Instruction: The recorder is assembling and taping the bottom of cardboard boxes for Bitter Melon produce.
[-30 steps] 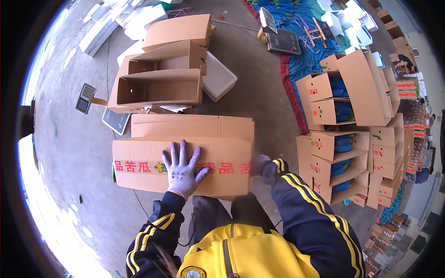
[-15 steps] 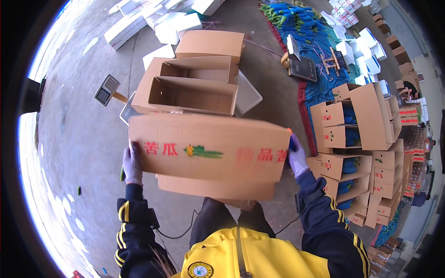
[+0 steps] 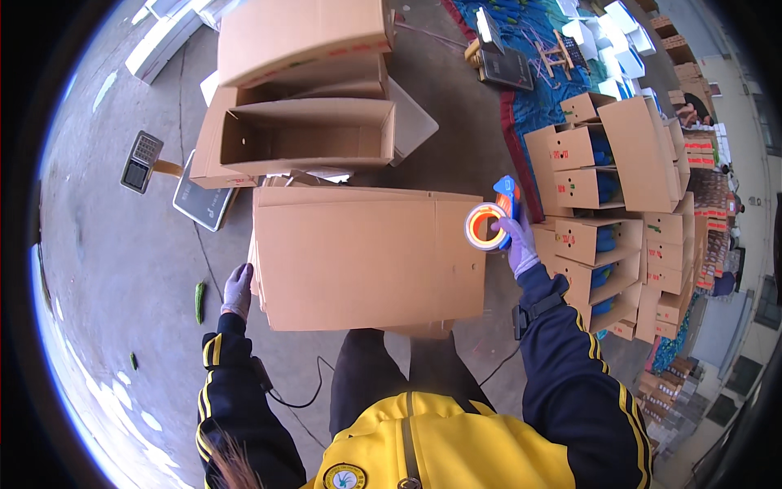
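Note:
My right hand (image 3: pixel 519 242), in a pale purple glove, is closed around a tape dispenser (image 3: pixel 507 198) with a blue body and a roll of tape on an orange core. It is at the right edge of a stack of flat cardboard (image 3: pixel 371 261) in front of my legs. At the stack's left edge is my left hand (image 3: pixel 237 290), gloved too, fingers stretched out and nothing held. Beyond the stack stands an open-topped cardboard box (image 3: pixel 314 134), its inside bare. Over the boxes behind it sits a larger brown box (image 3: pixel 301 37).
A scale (image 3: pixel 199 196) with a keypad display (image 3: pixel 142 161) stands left of the boxes. Green vegetables (image 3: pixel 199 302) lie on the floor. At right are cartons (image 3: pixel 578 187) with blue-wrapped contents, a blue sheet (image 3: pixel 521 122) and another scale (image 3: pixel 507 68).
Both hands have let go of the printed box; a large box now covers the far boxes. The flat cardboard stack has come into full view. The tape dispenser shows plainly in my right hand.

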Tool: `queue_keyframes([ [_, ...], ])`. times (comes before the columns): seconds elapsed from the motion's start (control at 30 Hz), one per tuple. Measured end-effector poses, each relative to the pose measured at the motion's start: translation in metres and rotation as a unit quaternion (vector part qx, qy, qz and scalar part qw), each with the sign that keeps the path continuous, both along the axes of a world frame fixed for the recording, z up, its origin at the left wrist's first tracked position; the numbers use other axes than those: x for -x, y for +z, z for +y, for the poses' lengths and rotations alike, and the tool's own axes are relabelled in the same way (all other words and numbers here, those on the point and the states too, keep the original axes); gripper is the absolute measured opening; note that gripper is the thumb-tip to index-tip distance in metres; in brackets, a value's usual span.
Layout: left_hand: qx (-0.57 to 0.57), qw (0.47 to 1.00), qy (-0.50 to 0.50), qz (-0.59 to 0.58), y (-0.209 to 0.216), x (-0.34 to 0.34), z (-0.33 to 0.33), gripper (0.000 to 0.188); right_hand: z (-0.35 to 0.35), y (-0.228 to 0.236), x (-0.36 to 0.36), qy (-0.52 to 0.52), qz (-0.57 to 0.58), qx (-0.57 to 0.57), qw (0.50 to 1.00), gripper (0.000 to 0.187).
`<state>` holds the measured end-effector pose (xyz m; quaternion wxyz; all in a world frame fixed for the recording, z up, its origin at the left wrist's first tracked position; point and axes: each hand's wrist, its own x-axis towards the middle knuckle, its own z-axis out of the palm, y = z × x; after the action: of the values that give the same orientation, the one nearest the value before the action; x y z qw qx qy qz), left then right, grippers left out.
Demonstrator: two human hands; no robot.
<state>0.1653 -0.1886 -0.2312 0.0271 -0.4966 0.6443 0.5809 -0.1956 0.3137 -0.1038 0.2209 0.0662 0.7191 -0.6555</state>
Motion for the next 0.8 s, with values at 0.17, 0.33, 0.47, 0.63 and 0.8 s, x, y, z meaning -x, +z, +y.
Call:
queue_keyframes([
  [0.17, 0.086, 0.99, 0.003, -0.111, -0.074, 0.005, 0.013, 0.087, 0.072, -0.091, -0.038, -0.141, -0.12, 0.02, 0.982, 0.045],
  [0.33, 0.174, 0.952, -0.058, -0.245, -0.099, 0.047, 0.05, 0.084, 0.111, -0.151, -0.039, -0.234, -0.116, 0.067, 0.963, 0.043],
  [0.47, 0.193, 0.969, 0.063, -0.137, -0.089, 0.025, 0.031, 0.078, 0.09, -0.167, -0.051, -0.251, -0.122, 0.169, 0.945, 0.05],
  [0.63, 0.116, 0.936, 0.331, -0.002, -0.05, 0.008, 0.057, 0.068, 0.127, -0.15, -0.079, -0.187, -0.165, 0.066, 0.966, 0.046],
  [0.8, 0.037, 0.858, 0.493, 0.138, 0.015, -0.031, 0.033, 0.068, 0.081, -0.009, -0.075, -0.022, 0.078, -0.058, 0.995, 0.07],
])
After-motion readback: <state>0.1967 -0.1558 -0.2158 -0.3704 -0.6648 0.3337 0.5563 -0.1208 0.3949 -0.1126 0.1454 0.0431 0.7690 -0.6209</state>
